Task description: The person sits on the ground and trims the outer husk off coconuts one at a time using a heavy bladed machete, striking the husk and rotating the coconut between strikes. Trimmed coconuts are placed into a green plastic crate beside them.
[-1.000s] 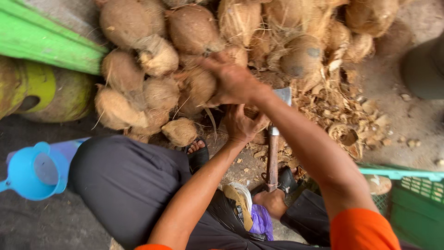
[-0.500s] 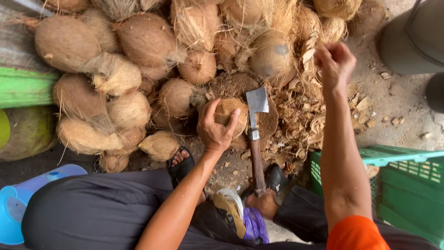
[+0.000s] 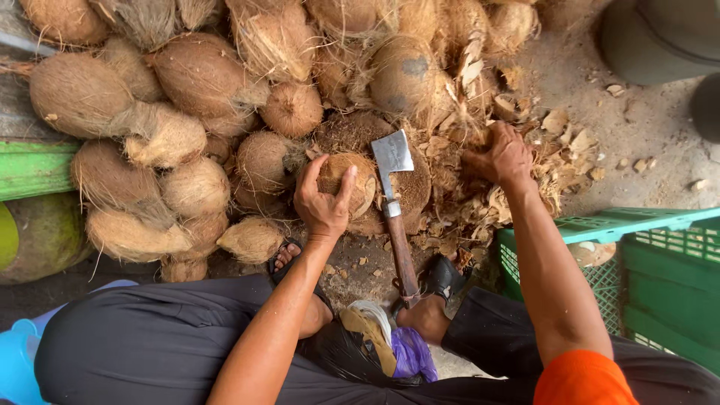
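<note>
Fingers [image 3: 346,180] of the left hand [image 3: 324,204] cup a round, fibrous coconut [image 3: 351,180].

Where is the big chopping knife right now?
In the head view, the cleaver stands in the middle, blade up, its handle pinned by the person's foot. It sits just right of the coconut that the left hand grips.

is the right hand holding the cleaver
No, the right hand rests on the husk pile, apart from the cleaver, which stands by the left hand's coconut.
</note>
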The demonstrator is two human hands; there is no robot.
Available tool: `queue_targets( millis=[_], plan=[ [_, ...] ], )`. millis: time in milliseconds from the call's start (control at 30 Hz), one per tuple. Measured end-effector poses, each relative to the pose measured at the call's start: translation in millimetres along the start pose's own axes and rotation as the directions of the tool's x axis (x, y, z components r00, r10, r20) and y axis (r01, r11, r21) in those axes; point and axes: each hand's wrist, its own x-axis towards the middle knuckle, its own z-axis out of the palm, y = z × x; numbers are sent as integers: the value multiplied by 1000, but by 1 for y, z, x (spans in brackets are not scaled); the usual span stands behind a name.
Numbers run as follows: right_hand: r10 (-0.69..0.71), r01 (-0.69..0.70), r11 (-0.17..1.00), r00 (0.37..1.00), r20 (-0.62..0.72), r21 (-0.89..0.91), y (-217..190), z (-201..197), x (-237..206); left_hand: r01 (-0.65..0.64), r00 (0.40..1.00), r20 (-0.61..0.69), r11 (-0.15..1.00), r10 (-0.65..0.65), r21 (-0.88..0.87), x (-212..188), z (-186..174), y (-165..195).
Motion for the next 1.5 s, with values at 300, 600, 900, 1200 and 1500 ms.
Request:
queue_targets(
  millis=[300,600,900,1200,1500],
  plan=[
    [-46,67,904,997,60,-423,48,4,-60,102,995,4,995,-102,16,0,-3,8],
    [-7,-10,976,997,80,218,31,-42,-16,39,999,-21,998,-38,44,1,0,0],
    [-406,414,905,909,-91,99,-4,17,16,84,996,-10,996,-84,28,5,0,0],
    [50,-48,998,997,-62,29,-18,-5,-26,94,995,-36,995,-92,34,7,2,-3],
    [108,-78,991,945,-309,110,-9,-57,-74,124,992,-13,991,-123,51,11,4,-7]
  ],
)
